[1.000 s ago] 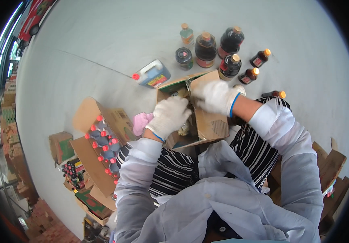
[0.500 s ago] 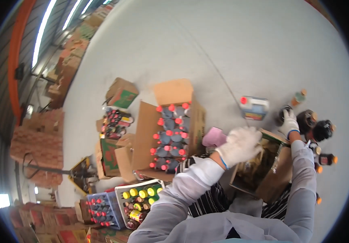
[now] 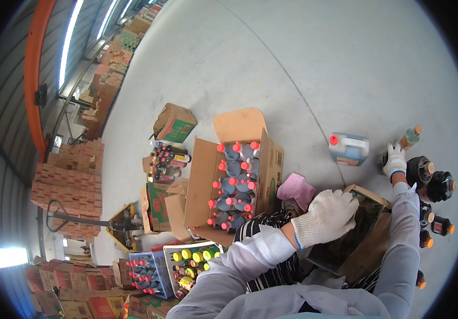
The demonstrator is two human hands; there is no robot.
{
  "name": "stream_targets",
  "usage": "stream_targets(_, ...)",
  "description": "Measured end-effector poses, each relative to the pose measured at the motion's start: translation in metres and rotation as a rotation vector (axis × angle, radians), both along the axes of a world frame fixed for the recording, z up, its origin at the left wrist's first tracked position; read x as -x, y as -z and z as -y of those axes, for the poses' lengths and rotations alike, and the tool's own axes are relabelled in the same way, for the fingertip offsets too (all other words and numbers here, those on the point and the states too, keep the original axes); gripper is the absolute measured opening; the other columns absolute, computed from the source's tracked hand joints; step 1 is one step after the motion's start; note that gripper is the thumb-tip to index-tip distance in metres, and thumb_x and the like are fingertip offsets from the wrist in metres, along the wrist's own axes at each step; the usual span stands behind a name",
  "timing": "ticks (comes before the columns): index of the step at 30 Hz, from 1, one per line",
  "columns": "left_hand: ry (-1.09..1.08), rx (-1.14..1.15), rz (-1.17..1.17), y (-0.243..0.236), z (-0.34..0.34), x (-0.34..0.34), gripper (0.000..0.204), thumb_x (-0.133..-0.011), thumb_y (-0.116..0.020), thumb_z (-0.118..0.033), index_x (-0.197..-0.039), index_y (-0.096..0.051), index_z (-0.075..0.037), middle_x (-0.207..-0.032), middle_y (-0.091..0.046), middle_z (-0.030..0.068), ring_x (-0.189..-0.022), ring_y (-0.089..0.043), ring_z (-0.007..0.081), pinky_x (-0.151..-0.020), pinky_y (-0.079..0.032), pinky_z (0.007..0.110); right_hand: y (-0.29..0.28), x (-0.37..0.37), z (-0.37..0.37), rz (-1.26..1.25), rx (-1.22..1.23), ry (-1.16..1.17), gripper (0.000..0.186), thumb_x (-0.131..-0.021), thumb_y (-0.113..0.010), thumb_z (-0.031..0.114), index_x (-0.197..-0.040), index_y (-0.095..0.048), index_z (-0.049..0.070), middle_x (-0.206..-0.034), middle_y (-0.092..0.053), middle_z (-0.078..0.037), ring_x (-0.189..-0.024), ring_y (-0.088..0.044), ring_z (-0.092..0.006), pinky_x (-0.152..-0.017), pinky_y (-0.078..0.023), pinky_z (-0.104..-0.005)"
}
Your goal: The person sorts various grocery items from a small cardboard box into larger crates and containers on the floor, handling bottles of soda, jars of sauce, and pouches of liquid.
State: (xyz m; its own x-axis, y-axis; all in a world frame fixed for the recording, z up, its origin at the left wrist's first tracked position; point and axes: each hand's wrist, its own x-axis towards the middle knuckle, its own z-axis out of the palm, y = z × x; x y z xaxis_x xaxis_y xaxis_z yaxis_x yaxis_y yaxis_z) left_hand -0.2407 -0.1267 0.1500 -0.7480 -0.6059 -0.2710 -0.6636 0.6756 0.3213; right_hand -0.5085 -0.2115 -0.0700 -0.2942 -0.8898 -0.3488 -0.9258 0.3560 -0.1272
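Observation:
My right hand (image 3: 396, 162), in a white glove, reaches out to the right and closes on a dark bottle (image 3: 383, 160), mostly hidden behind the glove. Over the left side of an open cardboard box (image 3: 370, 250) between my legs hangs my left hand (image 3: 324, 217), gloved too. Its fingers are loosely bent and apart, with nothing visible in them. The inside of that box looks dark, partly covered by my left hand. Next to my right hand stand a small orange-capped bottle (image 3: 411, 138) and two big dark jugs (image 3: 418, 171) (image 3: 440, 186).
A large carton (image 3: 199, 183) holds several red-capped bottles. A blue-white jug (image 3: 349, 149) and a pink cloth (image 3: 296, 190) lie ahead. Smaller dark bottles (image 3: 441, 226) line the right. Blue (image 3: 167, 274) and white (image 3: 219, 245) bottle crates, plus a pallet jack (image 3: 120, 226), are at left.
The view has shifted, so the scene sits farther right and lower. My left hand's fingers look more bent over the box. My right hand stays at the dark bottle.

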Motion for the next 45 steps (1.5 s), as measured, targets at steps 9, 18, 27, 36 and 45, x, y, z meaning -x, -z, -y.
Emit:
stream_targets(9, -0.013, -0.014, 0.015, -0.016, 0.010, 0.012, 0.028, -0.078, -0.065, -0.026, -0.097, -0.059, -0.006, -0.091, -0.060, 0.0123, -0.086, -0.061, 0.0308, -0.071, -0.051, 0.043, -0.011, 0.012, -0.025, 0.066, 0.222, -0.014, 0.057, -0.069, -0.063, 0.011, -0.126, -0.053, 0.010, -0.124, -0.048, -0.021, -0.118, -0.045, -0.0401, -0.102, -0.041, -0.0439)
stream_targets(18, -0.338, 0.021, -0.704, -0.018, 0.019, -0.014, 0.044, -0.083, -0.068, -0.021, -0.121, -0.055, -0.001, -0.104, -0.063, 0.0188, -0.092, -0.064, 0.0331, -0.078, -0.052, 0.038, -0.191, -0.012, -0.051, 0.103, 0.304, -0.047, 0.074, -0.059, -0.077, 0.032, -0.126, -0.054, 0.011, -0.122, -0.052, -0.022, -0.119, -0.048, -0.0381, -0.101, -0.043, -0.0417)
stream_targets(27, -0.651, -1.469, -1.415, -0.022, 0.007, -0.001, 0.068, -0.092, -0.049, -0.055, -0.133, -0.044, -0.001, -0.126, -0.056, 0.0192, -0.122, -0.051, 0.0351, -0.096, -0.047, 0.049, -0.281, -0.043, -0.166, 1.408, 0.707, 0.120, 0.074, -0.063, -0.077, 0.000, -0.130, -0.045, -0.001, -0.114, -0.059, -0.010, -0.094, -0.063, -0.0192, -0.079, -0.055, -0.0301)
stream_targets(36, -0.652, -1.590, -1.396, -0.021, -0.029, 0.005, 0.065, -0.097, -0.030, -0.053, -0.131, -0.044, 0.000, -0.126, -0.055, 0.0223, -0.112, -0.058, 0.0384, -0.088, -0.052, 0.057, -0.254, -0.075, -0.185, 1.564, 0.805, 0.297, 0.057, -0.088, -0.060, 0.030, -0.137, -0.046, 0.005, -0.127, -0.057, -0.004, -0.101, -0.054, -0.0083, -0.088, -0.045, -0.0233)
stream_targets(45, -0.730, -1.633, -1.450, -0.003, -0.012, 0.006, 0.069, -0.095, -0.026, -0.058, -0.136, -0.041, -0.005, -0.133, -0.050, 0.0212, -0.116, -0.053, 0.0454, -0.087, -0.045, 0.068, -0.244, -0.080, -0.156, 1.697, 0.861, 0.351, 0.046, -0.093, -0.053, 0.043, -0.124, -0.059, 0.009, -0.115, -0.061, -0.008, -0.105, -0.059, -0.0175, -0.090, -0.048, -0.0320)
